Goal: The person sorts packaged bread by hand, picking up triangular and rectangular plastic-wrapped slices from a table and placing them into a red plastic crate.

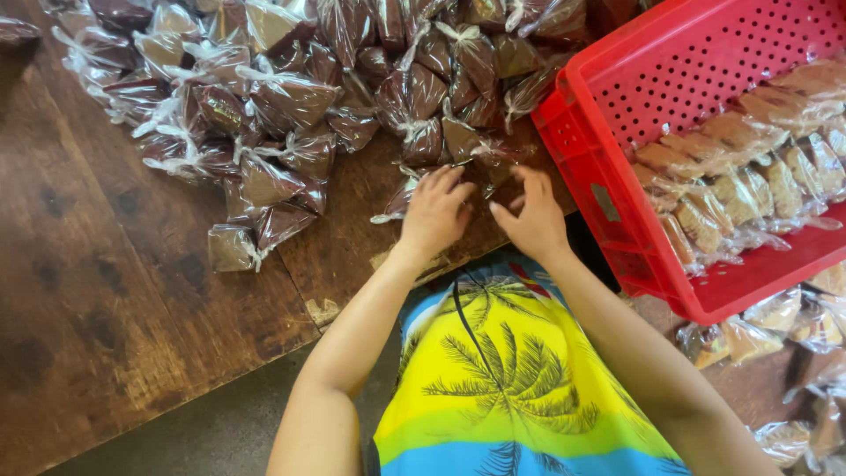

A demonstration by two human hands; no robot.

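A view from above shows a person's two bare hands working at the near edge of a dark wooden table (115, 300). The left hand (434, 214) lies palm down, fingers spread and slightly curled, resting on a small clear bag (398, 198) of dark brown sweets that sits on the table just beside the edge; whether the fingers actually pinch the bag cannot be told. The right hand (533, 220) is just beside the left, fingers bent down onto another clear bag (499, 159) at the front of the heap; its grip is hidden, so it cannot be told whether it is clamped or loose. Beyond both hands a big heap (291, 88) of the same knotted brown bags covers the far part of the table, with a few stragglers to the left, one bag (233, 249) lying apart nearest the viewer. To the right, a red perforated crate (617, 203) stands tilted, its rim near the right hand, holding rows of paler tan packets (740, 176). More tan packets (775, 322) lie below the crate at the right. The person wears a shirt (502, 388) with yellow and blue bands and palm trees.
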